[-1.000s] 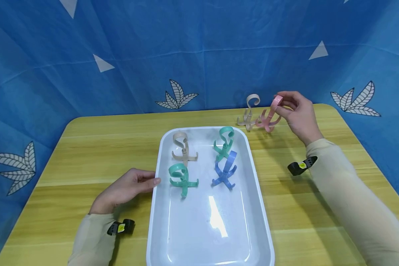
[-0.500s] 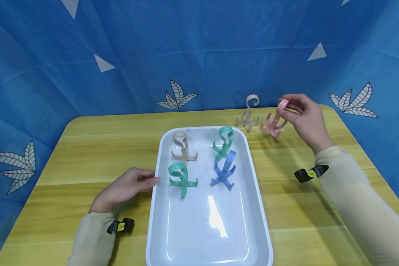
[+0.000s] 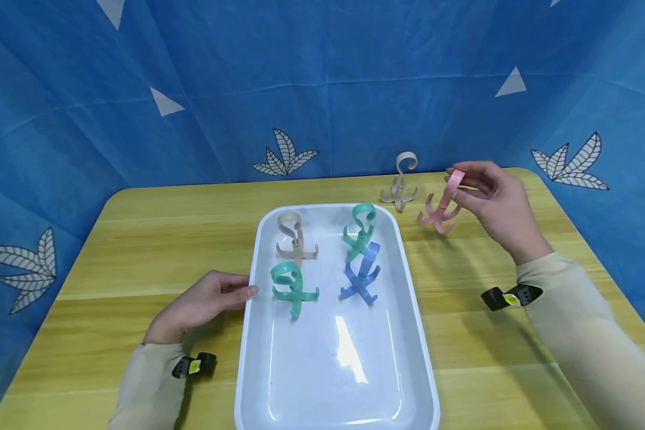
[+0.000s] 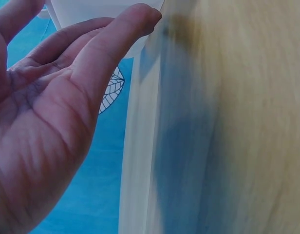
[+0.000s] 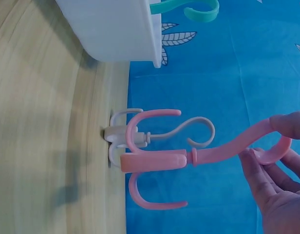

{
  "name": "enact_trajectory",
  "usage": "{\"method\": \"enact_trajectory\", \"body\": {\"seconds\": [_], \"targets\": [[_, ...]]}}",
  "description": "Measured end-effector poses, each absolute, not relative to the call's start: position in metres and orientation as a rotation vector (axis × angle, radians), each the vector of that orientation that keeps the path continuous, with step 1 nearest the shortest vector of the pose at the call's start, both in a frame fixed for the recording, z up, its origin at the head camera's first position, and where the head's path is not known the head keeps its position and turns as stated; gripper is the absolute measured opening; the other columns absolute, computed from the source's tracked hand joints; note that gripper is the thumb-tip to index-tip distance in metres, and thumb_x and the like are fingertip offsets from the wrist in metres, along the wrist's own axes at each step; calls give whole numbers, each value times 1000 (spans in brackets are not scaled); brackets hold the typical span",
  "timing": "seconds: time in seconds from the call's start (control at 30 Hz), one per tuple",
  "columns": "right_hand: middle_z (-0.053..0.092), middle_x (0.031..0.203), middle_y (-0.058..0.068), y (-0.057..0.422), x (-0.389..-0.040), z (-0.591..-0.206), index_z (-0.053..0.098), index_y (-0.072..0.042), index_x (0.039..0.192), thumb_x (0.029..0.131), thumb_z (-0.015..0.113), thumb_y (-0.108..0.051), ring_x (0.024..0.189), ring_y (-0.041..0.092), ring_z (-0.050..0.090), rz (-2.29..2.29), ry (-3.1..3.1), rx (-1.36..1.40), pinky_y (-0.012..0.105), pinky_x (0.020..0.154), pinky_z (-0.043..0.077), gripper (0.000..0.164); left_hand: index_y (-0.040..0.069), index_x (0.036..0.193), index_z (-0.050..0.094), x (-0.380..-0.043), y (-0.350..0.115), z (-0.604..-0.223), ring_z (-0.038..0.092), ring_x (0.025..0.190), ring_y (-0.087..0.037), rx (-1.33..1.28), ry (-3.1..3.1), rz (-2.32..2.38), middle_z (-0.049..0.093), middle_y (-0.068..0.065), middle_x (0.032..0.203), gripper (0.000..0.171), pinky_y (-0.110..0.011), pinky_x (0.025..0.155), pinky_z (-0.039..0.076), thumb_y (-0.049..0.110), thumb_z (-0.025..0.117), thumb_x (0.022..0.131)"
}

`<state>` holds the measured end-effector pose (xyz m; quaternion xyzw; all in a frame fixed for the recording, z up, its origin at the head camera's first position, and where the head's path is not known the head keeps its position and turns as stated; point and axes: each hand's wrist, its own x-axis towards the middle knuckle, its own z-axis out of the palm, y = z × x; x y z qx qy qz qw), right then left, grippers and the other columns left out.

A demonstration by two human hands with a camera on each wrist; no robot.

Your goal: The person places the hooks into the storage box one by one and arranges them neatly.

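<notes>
My right hand (image 3: 505, 209) pinches the curled top of a pink claw hook (image 3: 442, 210) between thumb and fingers. It hangs slightly tilted over the table, prongs down; the right wrist view shows its base apart from the wood. Just left of it stands an off-white claw hook (image 3: 399, 190), upright on the table. My left hand (image 3: 206, 306) holds the left rim of a white tray (image 3: 322, 382), thumb over the edge and fingers outside. Inside the tray stand a beige hook (image 3: 298, 243), two green hooks (image 3: 295, 294) and a blue hook (image 3: 362, 279).
The wooden table (image 3: 156, 239) reaches back to a blue patterned cloth (image 3: 322, 89). In the tray, the hooks occupy the far half. The near half shows bare white floor with a light reflection. Both wrists carry black bands.
My right hand has drawn the pink hook away from the off-white one, to the right and nearer to me. My left hand stays at the tray's rim.
</notes>
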<state>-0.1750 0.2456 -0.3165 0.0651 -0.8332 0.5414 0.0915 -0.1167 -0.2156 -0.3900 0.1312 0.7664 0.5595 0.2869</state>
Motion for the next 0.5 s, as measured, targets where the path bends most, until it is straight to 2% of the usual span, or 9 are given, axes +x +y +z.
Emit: {"method": "enact_trajectory", "body": {"seconds": [0.5], "targets": [[52, 118, 13, 244, -164, -315, 52, -5, 122, 82, 66, -10, 106, 16, 52, 1582, -2475, 293, 16, 83, 44, 43, 1, 120, 56, -117, -215, -388, 58, 99, -23, 340, 2065, 1469, 59, -14, 112, 43, -35, 85, 48, 31, 56, 89]]}}
